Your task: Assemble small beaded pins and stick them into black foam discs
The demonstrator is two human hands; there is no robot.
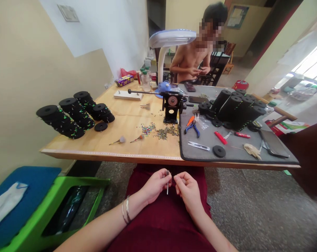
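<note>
My left hand [158, 182] is closed over my lap. Its thumb and fingers pinch a thin pale stick [167, 189] that points down, with a small dark bit at its upper end. Close beside it, my right hand [186, 186] is closed too, thumb against forefinger; anything between those fingertips is too small to make out. The fingertips of both hands are nearly meeting, just below the table's front edge. Nearest on the table are a pile of small metallic pieces [162, 133], a pile of coloured beads [148, 129] and two small bundles of fine strands [119, 140].
Black foam spool stacks stand left [66, 117] and right [229, 106]. A hand-cranked winder [172, 106] and lamp [162, 63] stand mid-table. Pliers [192, 130], thread snips [199, 146] and a foam disc [219, 151] lie on the grey mat [200, 154]. Another person [191, 63] sits opposite. A green stool [69, 182] stands left.
</note>
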